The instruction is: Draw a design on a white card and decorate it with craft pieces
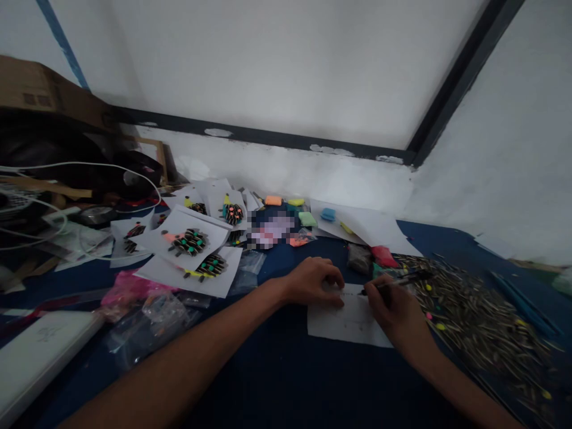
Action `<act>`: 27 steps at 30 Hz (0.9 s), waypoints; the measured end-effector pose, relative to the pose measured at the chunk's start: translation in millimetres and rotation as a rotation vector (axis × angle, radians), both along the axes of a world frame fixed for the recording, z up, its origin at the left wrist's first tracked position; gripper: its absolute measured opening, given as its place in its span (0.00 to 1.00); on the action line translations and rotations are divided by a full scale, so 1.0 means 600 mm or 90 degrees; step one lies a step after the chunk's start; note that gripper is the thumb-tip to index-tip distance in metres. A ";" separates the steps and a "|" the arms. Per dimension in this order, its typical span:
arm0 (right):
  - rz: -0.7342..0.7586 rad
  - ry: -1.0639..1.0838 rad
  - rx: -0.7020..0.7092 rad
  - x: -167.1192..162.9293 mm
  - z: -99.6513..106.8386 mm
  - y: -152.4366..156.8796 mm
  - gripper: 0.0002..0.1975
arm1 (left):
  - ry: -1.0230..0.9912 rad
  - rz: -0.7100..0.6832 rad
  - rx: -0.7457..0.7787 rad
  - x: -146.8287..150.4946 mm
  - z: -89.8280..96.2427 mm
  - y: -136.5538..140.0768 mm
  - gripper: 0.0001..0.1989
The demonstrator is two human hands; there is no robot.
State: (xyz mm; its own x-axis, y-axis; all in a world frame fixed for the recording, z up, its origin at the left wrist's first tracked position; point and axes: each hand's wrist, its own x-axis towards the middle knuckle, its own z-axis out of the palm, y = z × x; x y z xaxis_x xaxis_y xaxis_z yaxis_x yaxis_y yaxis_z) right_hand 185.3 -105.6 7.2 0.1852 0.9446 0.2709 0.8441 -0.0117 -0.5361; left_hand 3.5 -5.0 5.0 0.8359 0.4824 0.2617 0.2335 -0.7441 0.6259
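Note:
A small white sheet of paper (328, 325) lies on the dark blue tabletop, with faint dark marks on it. My left hand (313, 281) rests on the sheet's upper left part, fingers curved and thumb apart, holding nothing. A dark pen (404, 278) is gripped in my right hand (395, 310), its tip at the paper's upper right part. Just beyond the sheet are a dark grey packet (359, 258) and a red packet (384, 257). Right of my right hand spreads a heap of striped sunflower seeds (487, 322) with several small coloured bits in it.
White sheets carrying hedgehog-like figures (190, 241) lie on the left. Nearer me are clear plastic bags (147, 325), pink plastic (134, 290) and a white box (42, 357). Coloured packets (307, 219) line the back near the wall. White cables (111, 165) loop at far left.

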 end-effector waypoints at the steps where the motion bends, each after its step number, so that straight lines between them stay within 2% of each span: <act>1: 0.003 -0.003 0.002 0.000 0.000 0.000 0.16 | 0.000 -0.001 0.001 0.000 0.001 0.000 0.16; 27: 0.016 -0.030 0.026 -0.009 0.006 -0.001 0.14 | 0.004 0.002 -0.006 -0.001 0.002 -0.001 0.16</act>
